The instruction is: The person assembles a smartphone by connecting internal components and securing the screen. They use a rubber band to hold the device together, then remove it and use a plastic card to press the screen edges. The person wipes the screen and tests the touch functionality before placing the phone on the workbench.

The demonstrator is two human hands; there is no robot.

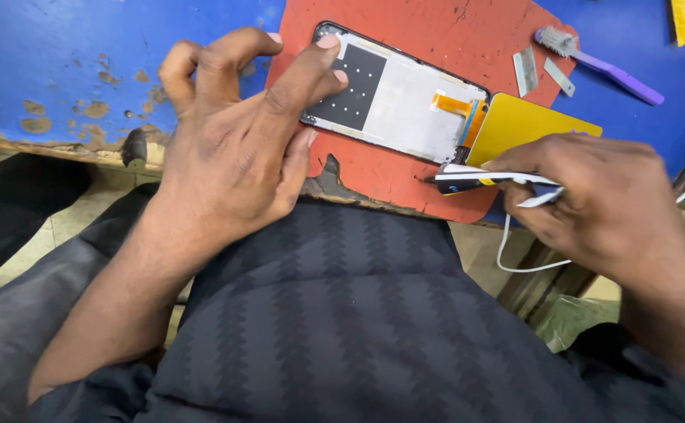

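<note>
A blue workbench [60,55] with chipped paint fills the top of the view, and a red mat [436,23] is laid over its near edge. A phone screen assembly [405,102] is laid back side up on the mat, with an orange flex cable [456,106] seen at its right end. A yellow card [530,125] is set just beside it, at the mat's right edge. The assembly's left end is pressed down by the fingertips of the left hand [233,149], fingers spread. A dark-tipped tool [476,178] with a white cable [515,262] is gripped by the right hand [601,196], its tip near the mat's near edge. A purple brush [601,66] and two small metal blades [542,72] are seen by the far right corner.
</note>
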